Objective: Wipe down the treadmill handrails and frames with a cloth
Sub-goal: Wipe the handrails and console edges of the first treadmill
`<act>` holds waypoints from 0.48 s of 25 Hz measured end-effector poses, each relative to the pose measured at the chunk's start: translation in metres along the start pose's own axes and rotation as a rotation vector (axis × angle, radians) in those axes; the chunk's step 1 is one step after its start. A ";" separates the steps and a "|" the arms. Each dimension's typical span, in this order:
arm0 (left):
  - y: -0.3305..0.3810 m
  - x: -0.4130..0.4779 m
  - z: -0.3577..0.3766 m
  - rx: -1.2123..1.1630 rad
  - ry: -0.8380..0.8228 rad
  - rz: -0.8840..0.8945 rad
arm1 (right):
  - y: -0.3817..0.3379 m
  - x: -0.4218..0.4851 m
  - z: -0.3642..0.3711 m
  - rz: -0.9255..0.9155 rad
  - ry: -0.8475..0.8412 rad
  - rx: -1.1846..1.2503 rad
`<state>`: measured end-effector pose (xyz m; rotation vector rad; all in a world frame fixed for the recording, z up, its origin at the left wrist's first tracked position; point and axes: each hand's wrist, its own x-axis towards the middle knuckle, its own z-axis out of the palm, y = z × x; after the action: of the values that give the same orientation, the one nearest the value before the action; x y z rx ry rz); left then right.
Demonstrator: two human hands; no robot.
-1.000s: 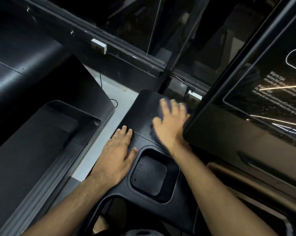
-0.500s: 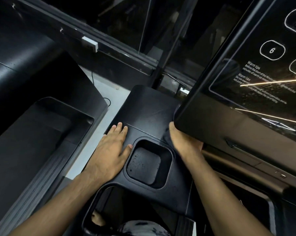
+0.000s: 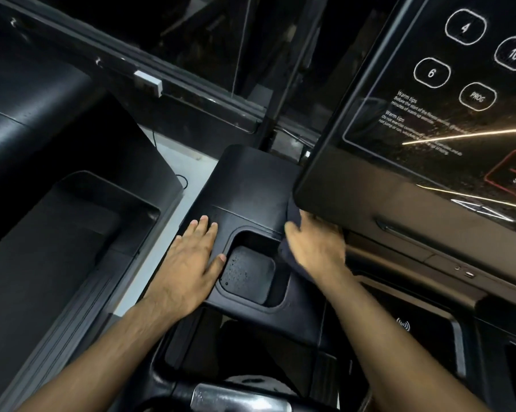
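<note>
The treadmill's black side tray lies in the middle, with a square cup recess sunk into it. My left hand rests flat on the tray's left edge, fingers together, thumb at the recess rim. My right hand presses a dark cloth against the tray, right under the lower left corner of the console panel. The fingertips of that hand are hidden beneath the panel's edge. Only folds of the cloth show around the hand.
A neighbouring black treadmill deck fills the left, with a strip of pale floor between. A dark glass wall and its metal frame run across the back. A chrome handrail piece shows at the bottom.
My right hand slid the cloth from the tray's far top surface back toward me and to the right, under the console corner. My left hand stayed put. The view shifted right.
</note>
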<state>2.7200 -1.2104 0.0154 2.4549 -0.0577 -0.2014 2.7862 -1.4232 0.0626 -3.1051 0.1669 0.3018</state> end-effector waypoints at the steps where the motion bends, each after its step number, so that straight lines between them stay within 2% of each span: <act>1: 0.000 -0.003 0.000 -0.003 -0.004 0.000 | -0.002 -0.013 0.003 0.008 0.018 -0.022; 4: -0.002 -0.009 0.000 0.008 -0.007 0.011 | -0.001 -0.062 0.022 -0.146 -0.048 -0.057; 7: -0.002 -0.014 -0.001 0.030 -0.035 0.016 | 0.001 -0.061 0.019 0.125 -0.019 0.059; 8: -0.002 -0.018 -0.002 0.028 -0.034 0.013 | -0.005 -0.074 0.021 0.149 -0.003 0.054; 11: -0.002 -0.029 -0.001 0.053 -0.023 0.015 | -0.015 -0.108 0.031 0.002 -0.051 0.028; 12: -0.002 -0.032 -0.001 0.065 -0.032 0.017 | -0.010 -0.099 0.030 0.019 -0.058 0.073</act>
<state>2.6887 -1.2056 0.0187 2.5155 -0.1004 -0.2347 2.6851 -1.4019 0.0519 -3.0203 0.2015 0.3769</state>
